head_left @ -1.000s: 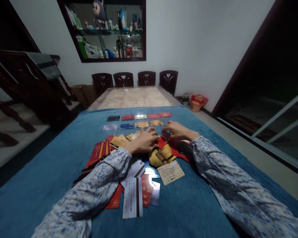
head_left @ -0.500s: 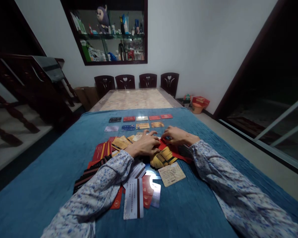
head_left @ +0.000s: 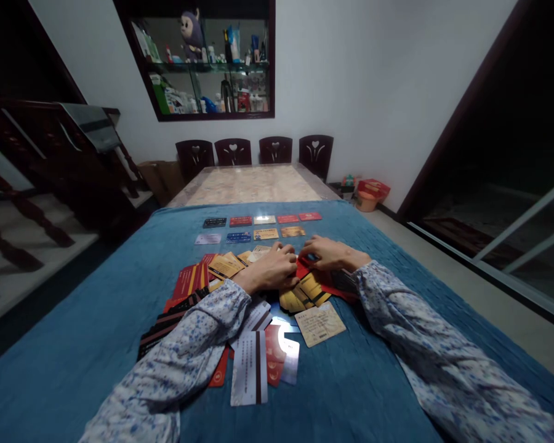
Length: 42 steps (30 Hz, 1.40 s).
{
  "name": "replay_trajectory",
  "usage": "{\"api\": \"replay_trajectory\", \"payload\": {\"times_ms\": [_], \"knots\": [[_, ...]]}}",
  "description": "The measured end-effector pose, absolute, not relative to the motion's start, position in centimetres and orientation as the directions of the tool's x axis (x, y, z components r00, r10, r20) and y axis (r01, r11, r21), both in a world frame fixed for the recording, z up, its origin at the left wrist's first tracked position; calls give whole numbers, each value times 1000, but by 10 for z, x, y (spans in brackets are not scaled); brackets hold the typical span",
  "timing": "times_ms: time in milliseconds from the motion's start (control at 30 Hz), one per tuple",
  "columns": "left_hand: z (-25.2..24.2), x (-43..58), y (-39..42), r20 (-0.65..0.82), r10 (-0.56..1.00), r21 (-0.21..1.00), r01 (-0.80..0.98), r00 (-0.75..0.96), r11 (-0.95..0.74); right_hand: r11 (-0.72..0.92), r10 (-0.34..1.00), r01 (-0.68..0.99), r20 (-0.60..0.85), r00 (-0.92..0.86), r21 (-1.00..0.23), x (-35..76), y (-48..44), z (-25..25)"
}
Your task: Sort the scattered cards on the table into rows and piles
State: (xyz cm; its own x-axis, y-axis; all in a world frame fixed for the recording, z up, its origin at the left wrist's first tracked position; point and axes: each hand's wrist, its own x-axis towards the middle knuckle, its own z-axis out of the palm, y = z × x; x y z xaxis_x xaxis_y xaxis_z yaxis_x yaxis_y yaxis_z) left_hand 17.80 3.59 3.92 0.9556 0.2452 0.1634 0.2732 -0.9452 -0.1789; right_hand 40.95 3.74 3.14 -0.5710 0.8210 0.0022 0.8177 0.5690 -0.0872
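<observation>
the right hand [head_left: 327,253] bends its fingers down at a red card [head_left: 301,269], but i cannot tell if its grip is closed on it. the left hand [head_left: 272,269] is just beside it, with curled fingers over the cards, and i cannot tell if its grip has one. the red card is between the two hands. on the near side, gold cards [head_left: 307,291] fan out, and a cream card [head_left: 321,323] lies by them. a white card [head_left: 249,369] with a dark stripe lies nearer. black cards [head_left: 159,332] show beside the left sleeve [head_left: 180,360]. past the hands are two rows of cards, five far and four near. a blue cloth [head_left: 364,381] is under them all, on the counter [head_left: 258,183]. four chairs stand at its far end.
</observation>
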Motion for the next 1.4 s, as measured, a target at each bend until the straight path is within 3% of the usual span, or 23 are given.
{"api": "replay_trajectory", "payload": {"times_ms": [400,533,700,867,1067,1400], "knots": [[36,176,39,253,207,-263,273,945,-925,569,820,805,36,-572,-169,416,39,37],[32,175,44,321,258,-188,329,911,-925,575,816,788,90,-571,-221,416,39,40],[26,173,52,394,381,-8,417,837,-909,545,839,796,167,-519,-265,418,36,46],[23,170,55,442,488,150,474,753,-868,497,867,805,151,-474,-324,422,36,44],[24,169,55,433,518,185,490,737,-852,478,877,784,165,-452,-396,425,39,37],[21,172,52,405,556,117,562,726,-819,431,902,836,143,-407,-340,420,37,35]]}}
